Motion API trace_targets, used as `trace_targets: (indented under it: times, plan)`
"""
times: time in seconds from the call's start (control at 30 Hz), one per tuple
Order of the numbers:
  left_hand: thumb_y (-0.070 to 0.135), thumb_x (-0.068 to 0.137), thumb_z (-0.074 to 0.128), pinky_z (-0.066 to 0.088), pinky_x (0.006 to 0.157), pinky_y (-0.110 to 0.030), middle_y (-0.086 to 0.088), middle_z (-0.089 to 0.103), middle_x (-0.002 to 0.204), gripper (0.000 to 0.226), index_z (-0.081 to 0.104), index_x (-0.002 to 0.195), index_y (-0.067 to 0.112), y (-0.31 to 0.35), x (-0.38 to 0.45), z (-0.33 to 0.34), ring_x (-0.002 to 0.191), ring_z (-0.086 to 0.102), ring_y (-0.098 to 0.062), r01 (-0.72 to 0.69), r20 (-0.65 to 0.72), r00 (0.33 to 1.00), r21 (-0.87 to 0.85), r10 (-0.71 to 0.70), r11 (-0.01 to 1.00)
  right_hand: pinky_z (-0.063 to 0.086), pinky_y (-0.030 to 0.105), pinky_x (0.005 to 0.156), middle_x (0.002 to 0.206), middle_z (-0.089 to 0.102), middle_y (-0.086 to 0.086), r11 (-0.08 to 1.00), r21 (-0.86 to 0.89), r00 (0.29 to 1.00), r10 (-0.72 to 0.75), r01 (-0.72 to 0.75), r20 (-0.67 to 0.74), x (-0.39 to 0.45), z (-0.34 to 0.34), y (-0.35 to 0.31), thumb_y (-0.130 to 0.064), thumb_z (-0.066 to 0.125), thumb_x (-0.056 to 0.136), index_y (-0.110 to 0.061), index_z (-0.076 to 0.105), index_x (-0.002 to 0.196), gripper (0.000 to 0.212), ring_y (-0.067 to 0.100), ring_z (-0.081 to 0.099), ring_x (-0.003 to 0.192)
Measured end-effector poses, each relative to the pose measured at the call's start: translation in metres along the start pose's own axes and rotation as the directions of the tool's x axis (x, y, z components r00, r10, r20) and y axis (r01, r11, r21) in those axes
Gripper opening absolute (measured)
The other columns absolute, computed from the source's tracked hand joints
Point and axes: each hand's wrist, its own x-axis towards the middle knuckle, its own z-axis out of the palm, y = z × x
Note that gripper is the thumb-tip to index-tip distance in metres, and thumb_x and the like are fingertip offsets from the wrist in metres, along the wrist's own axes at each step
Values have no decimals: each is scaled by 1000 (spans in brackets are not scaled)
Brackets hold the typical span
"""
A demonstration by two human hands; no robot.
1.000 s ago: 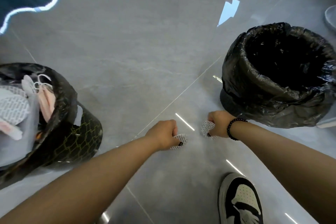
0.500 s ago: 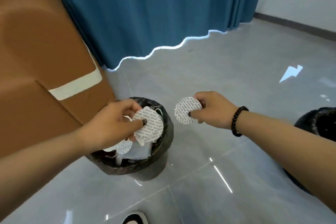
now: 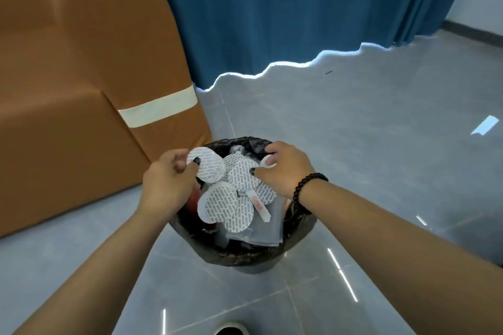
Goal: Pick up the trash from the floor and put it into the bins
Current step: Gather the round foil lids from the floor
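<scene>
A bin (image 3: 245, 255) lined with a black bag stands on the grey floor right below me. It holds several white round printed seals (image 3: 217, 204), clear plastic and other scraps. My left hand (image 3: 168, 179) is at the bin's left rim and pinches one white seal (image 3: 211, 168) by its edge. My right hand (image 3: 285, 168), with a black bead bracelet on the wrist, is over the bin's far right side; its thumb tip lies on another white seal (image 3: 241, 178), which it appears to pinch at the edge.
A brown sofa (image 3: 81, 90) with a pale tape stripe stands close on the left, touching the bin's side. A blue curtain (image 3: 272, 8) hangs behind. Grey tiled floor (image 3: 381, 144) spreads to the right. My shoe tip (image 3: 230, 330) shows at the bottom edge.
Both hands lifted a seal each off the floor and carried them left to the full bin. The right hand has moved from beside the bin to over it. The other bin has left view.
</scene>
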Motion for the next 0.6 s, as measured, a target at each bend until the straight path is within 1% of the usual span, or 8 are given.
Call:
trace_targets:
  times: [0.07, 0.17, 0.27, 0.33, 0.37, 0.43, 0.5, 0.6]
  plan:
    - [25, 91, 57, 45, 85, -29, 2, 67, 106, 34, 59, 125, 18, -10, 0, -3, 98, 63, -19, -35, -1, 999, 160, 35, 986, 43, 25, 82, 124, 51, 6, 998, -61, 997, 16, -21, -82, 0, -6, 14, -23, 67, 82, -15, 47, 129, 52, 21, 55, 100]
    - [32, 90, 57, 43, 92, -36, -7, 57, 127, 42, 55, 129, 17, -41, -8, -7, 112, 56, -26, -1, -7, 1000, 270, 3, 963, 45, 29, 83, 129, 39, 8, 984, -72, 970, 147, -163, -192, -12, -16, 46, -24, 64, 84, -16, 42, 129, 51, 23, 54, 96]
    - [56, 92, 43, 53, 78, -38, -13, 58, 122, 57, 50, 129, 13, -55, -21, -7, 97, 61, -32, 223, 139, 950, 325, -280, 919, 49, 32, 85, 128, 44, 10, 912, 49, 910, 410, -408, -68, -27, -15, 72, -33, 63, 84, -15, 35, 137, 62, 26, 53, 103]
    - [57, 95, 34, 57, 60, -34, -13, 62, 111, 56, 53, 119, 10, -47, -30, -5, 83, 66, -29, 389, 279, 857, 198, -432, 900, 54, 41, 84, 120, 54, 10, 799, 269, 842, 524, -538, 130, -37, -9, 72, -30, 59, 86, -14, 40, 134, 54, 29, 57, 104]
    - [55, 97, 32, 58, 58, -34, -12, 62, 108, 53, 55, 114, 10, -41, -33, -4, 82, 67, -28, 431, 330, 829, 136, -452, 892, 55, 45, 83, 111, 60, 12, 782, 316, 843, 507, -537, 178, -41, -5, 70, -26, 56, 88, -10, 50, 123, 39, 31, 61, 101]
    - [50, 98, 33, 61, 64, -40, -14, 61, 106, 50, 57, 109, 7, -33, -35, 0, 83, 67, -30, 390, 361, 840, 116, -404, 914, 55, 45, 82, 97, 66, 17, 866, 215, 893, 438, -451, 106, -41, 1, 70, -20, 49, 90, -3, 60, 97, 22, 34, 64, 94]
    - [46, 99, 34, 61, 68, -44, -16, 61, 103, 48, 57, 105, 5, -23, -38, 6, 82, 68, -32, 314, 365, 866, 133, -341, 940, 55, 39, 82, 96, 67, 17, 884, 146, 894, 447, -445, 17, -46, -3, 75, -20, 49, 89, -2, 61, 94, 23, 31, 64, 91]
    - [41, 99, 38, 61, 67, -44, -16, 62, 101, 40, 55, 102, 5, -3, -45, 24, 76, 69, -31, 283, 450, 839, 122, -307, 951, 56, 45, 82, 94, 68, 16, 850, 157, 861, 509, -503, 6, -59, -30, 99, -24, 52, 85, -3, 63, 94, 26, 32, 65, 88]
